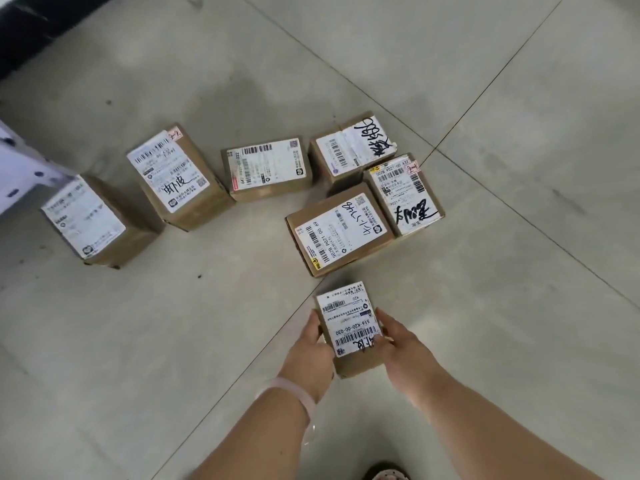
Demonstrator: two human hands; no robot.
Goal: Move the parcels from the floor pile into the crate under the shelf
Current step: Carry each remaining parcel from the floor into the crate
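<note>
A small brown parcel (349,323) with a white label is held between both hands, just above the tiled floor. My left hand (310,355) grips its left side and my right hand (401,344) grips its right side. Several other brown cardboard parcels lie on the floor beyond it: a large one (337,233) just ahead, one with black handwriting (405,195) to its right, another (353,150) behind them, one (266,168) in the middle, and two (176,178) (93,220) to the left. No crate is in view.
A white perforated metal part (24,171) juts in at the left edge, touching the leftmost parcel. A dark strip (38,19) runs along the top left corner. Grey floor tiles (519,98) spread all around. A shoe tip (388,474) shows at the bottom.
</note>
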